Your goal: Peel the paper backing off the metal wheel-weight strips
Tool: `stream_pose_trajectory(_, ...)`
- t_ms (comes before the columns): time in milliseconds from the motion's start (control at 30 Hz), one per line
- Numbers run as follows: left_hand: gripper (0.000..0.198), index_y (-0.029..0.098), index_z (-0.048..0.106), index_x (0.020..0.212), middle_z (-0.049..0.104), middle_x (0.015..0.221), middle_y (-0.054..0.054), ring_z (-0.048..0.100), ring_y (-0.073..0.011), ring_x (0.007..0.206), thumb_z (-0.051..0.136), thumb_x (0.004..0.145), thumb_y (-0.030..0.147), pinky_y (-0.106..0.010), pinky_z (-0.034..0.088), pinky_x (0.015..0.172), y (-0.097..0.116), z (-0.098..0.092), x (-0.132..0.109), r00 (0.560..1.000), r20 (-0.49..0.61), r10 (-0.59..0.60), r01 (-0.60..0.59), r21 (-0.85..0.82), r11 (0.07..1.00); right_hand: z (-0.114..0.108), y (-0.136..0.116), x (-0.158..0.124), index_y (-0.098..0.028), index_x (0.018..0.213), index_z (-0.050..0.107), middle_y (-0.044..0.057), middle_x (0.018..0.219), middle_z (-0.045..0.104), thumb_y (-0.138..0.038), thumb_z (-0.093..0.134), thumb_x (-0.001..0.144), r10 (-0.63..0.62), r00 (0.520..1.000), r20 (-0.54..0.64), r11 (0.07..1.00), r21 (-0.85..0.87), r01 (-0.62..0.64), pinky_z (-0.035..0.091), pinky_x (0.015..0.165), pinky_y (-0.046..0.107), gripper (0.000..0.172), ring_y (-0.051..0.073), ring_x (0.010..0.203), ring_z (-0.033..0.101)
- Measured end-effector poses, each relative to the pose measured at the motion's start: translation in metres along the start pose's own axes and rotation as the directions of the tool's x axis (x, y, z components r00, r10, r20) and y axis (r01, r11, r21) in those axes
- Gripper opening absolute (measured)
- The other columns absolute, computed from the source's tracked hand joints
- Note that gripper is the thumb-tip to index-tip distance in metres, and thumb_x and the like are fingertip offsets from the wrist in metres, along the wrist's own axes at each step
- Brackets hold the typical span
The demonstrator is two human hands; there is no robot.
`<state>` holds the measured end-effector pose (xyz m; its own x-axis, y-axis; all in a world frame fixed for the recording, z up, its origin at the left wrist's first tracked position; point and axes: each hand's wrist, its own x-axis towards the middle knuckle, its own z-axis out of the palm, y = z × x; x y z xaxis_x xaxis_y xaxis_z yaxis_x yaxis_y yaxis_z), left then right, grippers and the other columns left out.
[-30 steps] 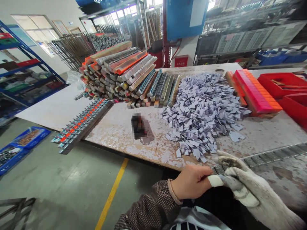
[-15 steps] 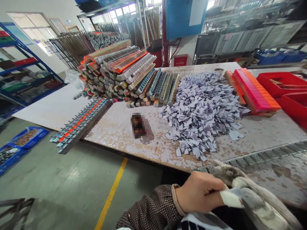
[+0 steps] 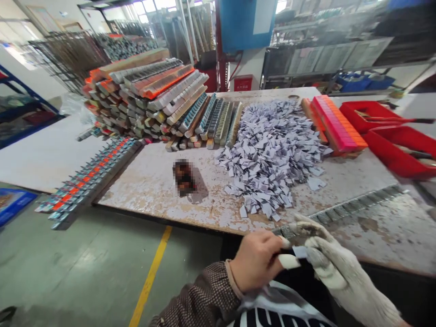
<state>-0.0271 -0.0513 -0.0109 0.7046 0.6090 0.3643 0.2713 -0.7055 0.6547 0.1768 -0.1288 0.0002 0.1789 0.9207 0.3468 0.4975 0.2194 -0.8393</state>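
Note:
My left hand [image 3: 257, 259] is bare, with white coverings on fingertips. Its fingers are curled, and what they hold, if anything, is hidden. Just right of them, a small white chip [image 3: 299, 252] sticks out from the fingertips of my right hand [image 3: 335, 263], which wears a soiled white glove and is closed on it. Behind the glove, a long grey segmented bar [image 3: 354, 206] lies slantwise along the table's near edge; its left end shows beside the gloved fingers. I cannot tell whether the glove grips the bar. A heap of similar white chips [image 3: 269, 159] lies beyond my hands.
Many segmented bars [image 3: 146, 100] are stacked at the back left. A spiky bar assembly with an orange stripe [image 3: 91, 175] overhangs the left edge of the worn table [image 3: 136, 190]. Pink and orange blocks [image 3: 335, 122] and red bins [image 3: 402, 150] stand right. A pixelated object [image 3: 184, 177] sits mid-table.
My view has shifted, and both hands appear farther left. My left fingertips have drawn slightly away from the right glove, and the white chip between them shows more clearly.

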Motion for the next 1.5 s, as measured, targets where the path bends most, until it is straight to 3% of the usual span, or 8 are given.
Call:
stream_pose_trajectory(133, 0.054, 0.014, 0.057, 0.126, 0.067, 0.113, -0.014, 0.063, -0.0316, 0.102, 0.08, 0.087, 0.044, -0.047, 0.057, 0.089, -0.016, 0.001, -0.009, 0.991, -0.03, -0.128, 0.132, 0.23, 0.964, -0.01, 0.013, 0.017, -0.029, 0.103, 0.066, 0.0, 0.067, 0.062, -0.027, 0.045, 0.105, -0.084, 0.995, -0.047, 0.973, -0.22, 0.072, 0.049, 0.039, 0.031, 0.021, 0.016, 0.042, 0.049)
stream_pose_trajectory(233, 0.042, 0.016, 0.056, 0.12, 0.066, 0.11, -0.011, 0.064, -0.0294, 0.099, 0.079, 0.088, 0.029, -0.046, 0.059, 0.087, -0.02, 0.015, -0.01, 0.988, 0.005, -0.153, 0.148, 0.241, 0.959, -0.008, 0.022, 0.018, -0.027, 0.089, 0.063, 0.007, 0.092, 0.072, -0.023, 0.056, 0.1, -0.215, 0.976, -0.047, 0.899, -0.399, 0.179, 0.063, 0.074, 0.041, 0.013, 0.026, 0.088, 0.072)
stream_pose_trajectory(333, 0.04, 0.015, 0.056, 0.118, 0.066, 0.107, -0.011, 0.064, -0.0287, 0.099, 0.079, 0.087, 0.025, -0.045, 0.06, 0.086, -0.017, 0.033, -0.008, 0.987, -0.042, -0.157, 0.162, 0.214, 0.963, -0.004, 0.025, 0.015, -0.022, 0.085, 0.06, 0.012, 0.119, 0.07, -0.018, 0.064, 0.094, -0.343, 0.937, 0.071, 0.78, -0.534, 0.326, 0.056, 0.103, 0.054, 0.01, 0.035, 0.13, 0.059)
stream_pose_trajectory(433, 0.042, 0.015, 0.056, 0.118, 0.066, 0.105, -0.01, 0.065, -0.0288, 0.095, 0.08, 0.085, 0.027, -0.046, 0.061, 0.083, -0.015, 0.044, -0.004, 0.986, -0.083, -0.142, 0.157, 0.22, 0.963, -0.003, 0.025, 0.016, -0.019, 0.09, 0.061, 0.014, 0.118, 0.068, -0.014, 0.063, 0.093, -0.392, 0.91, 0.139, 0.678, -0.624, 0.387, 0.051, 0.108, 0.057, 0.006, 0.035, 0.13, 0.059)
stream_pose_trajectory(767, 0.033, 0.017, 0.058, 0.111, 0.065, 0.098, -0.008, 0.064, -0.0277, 0.089, 0.077, 0.085, 0.026, -0.044, 0.06, 0.075, -0.015, 0.047, -0.004, 0.983, -0.087, -0.162, 0.178, 0.229, 0.957, 0.006, 0.019, 0.027, -0.018, 0.089, 0.068, 0.016, 0.107, 0.07, -0.015, 0.055, 0.092, -0.275, 0.929, 0.246, 0.595, -0.716, 0.365, 0.052, 0.107, 0.057, 0.014, 0.035, 0.121, 0.063)
stream_pose_trajectory(1067, 0.036, 0.017, 0.058, 0.117, 0.066, 0.099, -0.008, 0.065, -0.0265, 0.089, 0.075, 0.089, 0.031, -0.041, 0.059, 0.075, -0.017, 0.045, -0.004, 0.989, -0.092, -0.118, 0.133, 0.178, 0.975, 0.003, 0.034, 0.028, -0.018, 0.089, 0.066, 0.016, 0.113, 0.068, -0.017, 0.055, 0.093, -0.251, 0.918, 0.307, 0.678, -0.621, 0.393, 0.05, 0.11, 0.058, 0.012, 0.035, 0.126, 0.059)
stream_pose_trajectory(1267, 0.036, 0.018, 0.06, 0.115, 0.068, 0.098, -0.007, 0.065, -0.0261, 0.087, 0.072, 0.093, 0.044, -0.04, 0.058, 0.077, -0.015, 0.035, -0.006, 0.994, -0.086, -0.066, 0.079, 0.153, 0.985, -0.012, 0.041, 0.015, -0.023, 0.084, 0.058, 0.012, 0.122, 0.067, -0.025, 0.065, 0.093, -0.296, 0.938, 0.179, 0.797, -0.495, 0.346, 0.055, 0.105, 0.053, 0.012, 0.033, 0.13, 0.059)
stream_pose_trajectory(1500, 0.029, 0.016, 0.056, 0.125, 0.066, 0.109, -0.012, 0.064, -0.0302, 0.105, 0.062, 0.099, 0.027, -0.047, 0.056, 0.092, -0.053, -0.017, 0.015, 0.903, -0.29, -0.317, 0.404, 0.323, 0.856, -0.029, 0.043, 0.007, -0.027, 0.089, 0.063, 0.012, 0.117, 0.071, -0.033, 0.062, 0.096, -0.209, 0.978, -0.023, 0.855, -0.489, 0.172, 0.059, 0.098, 0.055, 0.01, 0.036, 0.126, 0.063)
